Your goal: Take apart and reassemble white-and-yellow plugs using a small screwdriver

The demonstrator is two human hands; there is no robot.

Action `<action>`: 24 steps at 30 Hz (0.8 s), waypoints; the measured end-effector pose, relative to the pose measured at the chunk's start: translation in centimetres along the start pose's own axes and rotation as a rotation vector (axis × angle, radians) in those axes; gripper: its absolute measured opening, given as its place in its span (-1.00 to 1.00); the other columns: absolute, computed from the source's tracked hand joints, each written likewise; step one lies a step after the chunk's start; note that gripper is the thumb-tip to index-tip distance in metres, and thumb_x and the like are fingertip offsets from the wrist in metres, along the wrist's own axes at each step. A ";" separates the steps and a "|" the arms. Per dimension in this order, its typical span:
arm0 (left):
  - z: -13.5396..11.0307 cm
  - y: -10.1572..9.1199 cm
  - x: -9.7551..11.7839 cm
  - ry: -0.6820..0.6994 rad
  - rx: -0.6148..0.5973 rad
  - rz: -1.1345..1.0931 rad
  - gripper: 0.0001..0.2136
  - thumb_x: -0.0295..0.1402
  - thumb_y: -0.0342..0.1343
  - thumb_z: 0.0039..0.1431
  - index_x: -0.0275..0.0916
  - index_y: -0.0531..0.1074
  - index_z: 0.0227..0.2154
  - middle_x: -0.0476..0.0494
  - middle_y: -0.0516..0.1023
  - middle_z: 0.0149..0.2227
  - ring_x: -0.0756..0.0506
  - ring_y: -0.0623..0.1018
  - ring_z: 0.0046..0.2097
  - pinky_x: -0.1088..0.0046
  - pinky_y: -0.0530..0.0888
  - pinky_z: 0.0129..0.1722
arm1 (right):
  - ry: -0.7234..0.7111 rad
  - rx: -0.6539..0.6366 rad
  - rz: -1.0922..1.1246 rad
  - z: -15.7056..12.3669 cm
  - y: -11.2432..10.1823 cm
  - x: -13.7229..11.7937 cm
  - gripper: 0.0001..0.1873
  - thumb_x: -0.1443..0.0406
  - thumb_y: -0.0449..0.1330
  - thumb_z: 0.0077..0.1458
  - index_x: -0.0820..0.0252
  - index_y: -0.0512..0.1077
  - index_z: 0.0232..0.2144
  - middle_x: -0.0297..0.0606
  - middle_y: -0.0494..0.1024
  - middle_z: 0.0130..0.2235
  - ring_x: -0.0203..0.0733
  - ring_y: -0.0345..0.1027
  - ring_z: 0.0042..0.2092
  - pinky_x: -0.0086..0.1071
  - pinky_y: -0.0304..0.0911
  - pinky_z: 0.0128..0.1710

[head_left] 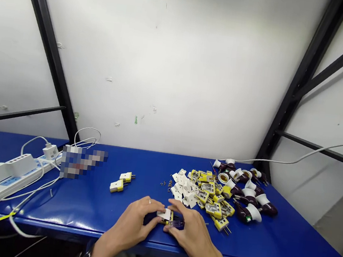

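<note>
At the table's front edge, my left hand (137, 222) pinches a white plug cover (164, 214) between thumb and fingertips. The cover sits over a yellow plug body, mostly hidden by my fingers. My right hand (193, 231) is closed around a screwdriver with a clear purple handle (175, 224), and its index finger reaches the plug's far side. Just beyond my hands lie small screws (169, 185), a pile of loose white covers (183, 187) and several open yellow plug bodies (208, 188). Two plugs with white covers (117, 186) rest to the left.
Dark purple lamp holders with white rims (249, 196) are heaped at the right of the blue table (85, 205). A white power strip (8, 187) with chargers and tangled cables runs along the left. Black frame posts (293, 89) stand at both sides before a white back panel.
</note>
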State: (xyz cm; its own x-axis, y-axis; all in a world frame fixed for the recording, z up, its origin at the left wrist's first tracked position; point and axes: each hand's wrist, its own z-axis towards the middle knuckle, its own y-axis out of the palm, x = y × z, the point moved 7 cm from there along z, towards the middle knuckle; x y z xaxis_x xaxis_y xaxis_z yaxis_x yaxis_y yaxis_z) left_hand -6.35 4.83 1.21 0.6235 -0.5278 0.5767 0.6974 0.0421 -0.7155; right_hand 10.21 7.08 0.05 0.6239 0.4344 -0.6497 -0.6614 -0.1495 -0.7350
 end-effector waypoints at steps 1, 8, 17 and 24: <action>0.0 0.2 0.2 0.007 -0.004 -0.014 -0.78 -0.41 0.16 0.27 -0.04 0.55 -0.07 -0.05 0.63 -0.04 -0.14 0.58 -0.01 0.33 0.45 0.06 | 0.004 -0.003 0.008 0.1 0.1 0.0 -0.28 0.29 0.40 -0.03 0.02 0.37 0.20 -0.26 0.63 0.03 0.03 0.50 0.06 -0.21 0.31 0.08; 0.1 0.6 0.1 -0.005 0.038 -0.042 -0.84 -0.42 0.22 0.21 -0.09 0.57 -0.16 -0.07 0.66 -0.11 -0.13 0.60 -0.06 0.37 0.46 0.01 | -0.003 -0.018 0.022 0.2 0.3 0.1 -0.27 0.26 0.38 0.01 0.01 0.31 0.23 -0.27 0.62 0.05 0.00 0.49 0.08 -0.25 0.28 0.07; 1.1 1.0 0.8 -0.100 -0.038 0.017 -0.92 -0.43 0.26 0.15 -0.13 0.56 -0.30 -0.05 0.65 -0.20 -0.15 0.59 -0.13 0.37 0.42 -0.05 | -0.041 -0.022 -0.069 0.0 -0.2 -0.5 -0.74 0.21 0.30 0.09 0.01 0.49 -0.13 -0.34 0.67 -0.22 -0.05 0.55 -0.16 -0.38 0.22 -0.25; 1.9 0.7 1.1 -0.110 -0.134 0.060 -0.91 -0.41 0.26 0.12 -0.11 0.57 -0.30 -0.01 0.66 -0.22 -0.15 0.58 -0.15 0.37 0.41 -0.07 | -0.017 -0.009 -0.064 -0.1 -0.3 -0.6 -0.67 0.19 0.31 0.08 0.00 0.49 -0.07 -0.28 0.66 -0.17 0.02 0.53 -0.08 -0.33 0.27 -0.15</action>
State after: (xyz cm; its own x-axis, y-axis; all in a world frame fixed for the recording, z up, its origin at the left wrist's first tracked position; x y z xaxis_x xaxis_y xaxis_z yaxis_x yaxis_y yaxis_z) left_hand -4.48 5.91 2.15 0.7025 -0.4315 0.5660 0.6092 -0.0465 -0.7916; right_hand 10.07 6.80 0.58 0.6576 0.4580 -0.5981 -0.6164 -0.1294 -0.7767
